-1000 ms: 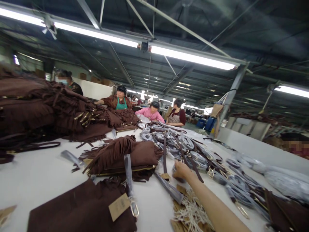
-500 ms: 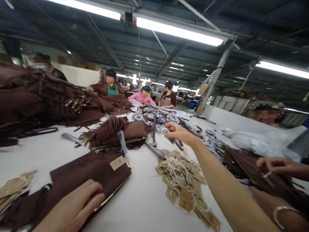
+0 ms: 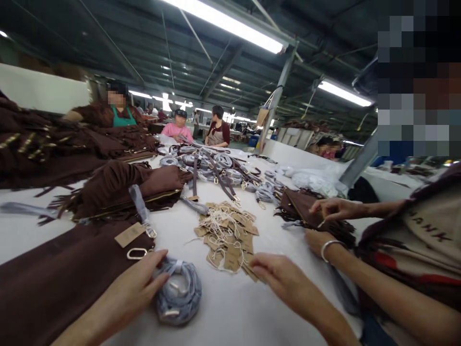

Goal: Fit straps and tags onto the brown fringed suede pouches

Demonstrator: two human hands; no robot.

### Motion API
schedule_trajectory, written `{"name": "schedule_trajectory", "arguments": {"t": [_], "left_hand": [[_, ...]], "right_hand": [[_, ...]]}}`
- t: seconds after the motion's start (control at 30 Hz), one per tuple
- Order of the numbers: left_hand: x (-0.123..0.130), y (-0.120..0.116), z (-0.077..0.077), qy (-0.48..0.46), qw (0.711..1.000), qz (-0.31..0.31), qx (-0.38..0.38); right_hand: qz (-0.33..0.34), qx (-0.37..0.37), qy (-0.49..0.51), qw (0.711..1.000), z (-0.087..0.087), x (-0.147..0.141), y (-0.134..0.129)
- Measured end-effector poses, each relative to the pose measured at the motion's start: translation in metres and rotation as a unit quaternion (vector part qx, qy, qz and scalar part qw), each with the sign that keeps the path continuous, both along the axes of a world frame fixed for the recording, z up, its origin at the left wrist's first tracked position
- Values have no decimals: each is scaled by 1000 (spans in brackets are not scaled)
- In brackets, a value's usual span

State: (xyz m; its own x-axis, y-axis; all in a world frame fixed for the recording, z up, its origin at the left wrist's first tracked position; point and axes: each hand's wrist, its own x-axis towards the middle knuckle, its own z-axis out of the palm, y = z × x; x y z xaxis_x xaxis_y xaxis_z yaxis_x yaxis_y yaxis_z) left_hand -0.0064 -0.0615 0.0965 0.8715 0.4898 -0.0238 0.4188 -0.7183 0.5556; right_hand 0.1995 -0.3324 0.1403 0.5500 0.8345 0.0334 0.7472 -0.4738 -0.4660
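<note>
At seven o'clock in the view, the left hand (image 3: 142, 281) pinches the near-left rim of the wrapped coil (image 3: 187, 300), thumb against fingers; the bag (image 3: 68, 274) lies at eight o'clock; at five, the right hand (image 3: 281, 274) has its fingers bent together at the edge of the tags (image 3: 236, 245), which lie at six; whether it pinches one I cannot tell; best, I judge, to take a single tag by its card, drawing gently, since the cords (image 3: 221, 218) look tangled.
</note>
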Motion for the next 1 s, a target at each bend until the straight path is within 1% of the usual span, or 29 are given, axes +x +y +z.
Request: {"name": "schedule_trajectory", "arguments": {"t": [0.07, 0.1, 0.13, 0.17, 0.2, 0.27, 0.3, 0.33, 0.4, 0.47, 0.5, 0.57, 0.63, 0.7, 0.77, 0.8, 0.83, 0.9, 0.93, 1.0], "left_hand": [[4, -7, 16, 39, 997, -1, 65], [7, -13, 24, 55, 994, -9, 99], [12, -19, 31, 65, 990, -26, 125], [18, -26, 37, 72, 986, -51, 144], [25, -34, 41, 74, 982, -79, 153], [36, -48, 44, 77, 976, -129, 160], [41, -53, 43, 80, 973, -141, 165], [44, -57, 42, 83, 971, -147, 170], [45, -59, 38, 85, 970, -148, 173], [41, -56, 36, 74, 973, -154, 152], [37, -54, 36, 67, 976, -159, 135], [29, -50, 37, 47, 981, -163, 95], [23, -48, 38, 8, 987, -154, 55], [21, -49, 38, -60, 988, -143, 4], [22, -53, 37, -139, 980, -134, -57], [24, -55, 37, -173, 973, -129, -87], [26, -58, 38, -197, 966, -123, -118], [31, -64, 41, -219, 949, -113, -198], [33, -68, 43, -221, 936, -120, -247], [35, -72, 46, -204, 906, -138, -345]], "right_hand": [[-106, -14, -43, 993, 0, 30, -33], [-130, -24, -49, 990, -2, 39, -44], [-134, -25, -50, 989, -3, 43, -50], [-116, -19, -45, 992, -6, 42, -51], [-81, -7, -40, 996, -10, 38, -47], [3, 8, -48, 999, -19, 21, -27], [37, -2, -68, 997, -25, 11, -14], [60, -27, -98, 993, -30, 1, 0], [79, -101, -168, 977, -39, -14, 25], [89, -153, -226, 958, -46, -21, 43], [97, -163, -246, 951, -48, -23, 48], [116, -158, -271, 942, -49, -22, 52], [130, -135, -263, 946, -44, -17, 53], [128, -75, -206, 967, -34, -12, 53], [111, 20, -87, 990, -20, -10, 56], [100, 67, -8, 993, -13, -11, 59], [94, 108, 76, 987, -5, -13, 62], [106, 168, 224, 954, 8, -21, 68], [123, 190, 272, 935, 13, -26, 70], [155, 233, 315, 907, 22, -34, 70]]}}
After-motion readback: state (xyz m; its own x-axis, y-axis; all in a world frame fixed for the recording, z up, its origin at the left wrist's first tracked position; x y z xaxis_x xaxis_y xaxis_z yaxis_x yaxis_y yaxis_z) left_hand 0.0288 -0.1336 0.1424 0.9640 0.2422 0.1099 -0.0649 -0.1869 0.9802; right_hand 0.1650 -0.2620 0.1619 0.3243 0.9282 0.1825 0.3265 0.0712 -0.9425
